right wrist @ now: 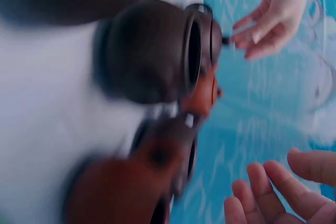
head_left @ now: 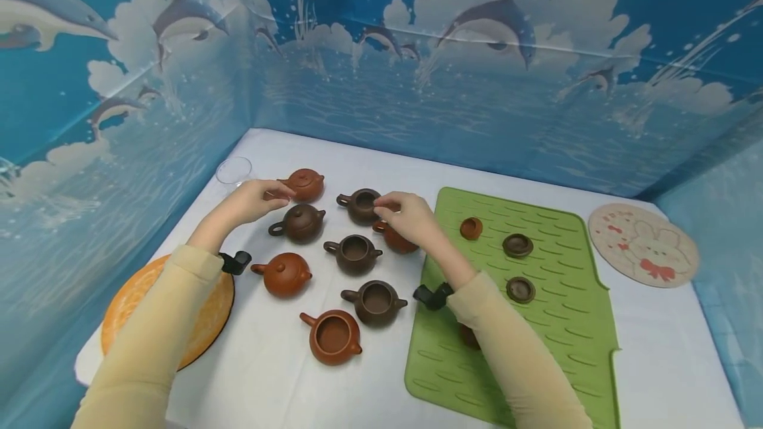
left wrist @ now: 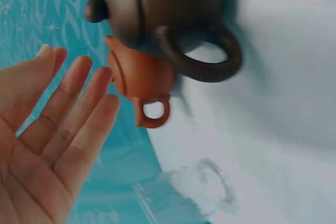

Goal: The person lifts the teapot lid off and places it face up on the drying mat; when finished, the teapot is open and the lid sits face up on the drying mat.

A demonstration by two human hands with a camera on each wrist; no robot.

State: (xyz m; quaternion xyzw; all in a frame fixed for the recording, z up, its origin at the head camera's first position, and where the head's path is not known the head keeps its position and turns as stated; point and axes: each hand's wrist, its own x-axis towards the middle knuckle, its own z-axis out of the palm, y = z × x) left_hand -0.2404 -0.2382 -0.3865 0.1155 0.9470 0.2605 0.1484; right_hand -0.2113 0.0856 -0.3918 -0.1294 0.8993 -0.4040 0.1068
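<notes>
My left hand [head_left: 260, 200] hovers at the back left with fingers extended, holding nothing. Beside it are a lidded reddish-brown teapot [head_left: 305, 184] and a lidded dark brown teapot [head_left: 303, 225]. Nearer the front sits a lidded orange-brown teapot [head_left: 286, 275]. My right hand [head_left: 411, 217] is raised over an orange-brown teapot [head_left: 398, 239], which it partly hides, and beside a lidless dark teapot [head_left: 361, 216]. In the right wrist view its fingers [right wrist: 257, 179] are loosely bent with nothing between them. Closer to me stand lidless dark teapots [head_left: 354, 258] [head_left: 377, 310] and a lidless reddish teapot [head_left: 334, 349].
On the green mat [head_left: 560, 323] lie a small orange-brown lid [head_left: 471, 228] and dark lids [head_left: 517, 245]; my right forearm partly covers another reddish piece. A clear glass mug [left wrist: 173, 198] stands back left, a round orange mat [head_left: 208, 313] front left, a bunny-patterned round mat [head_left: 644, 243] right.
</notes>
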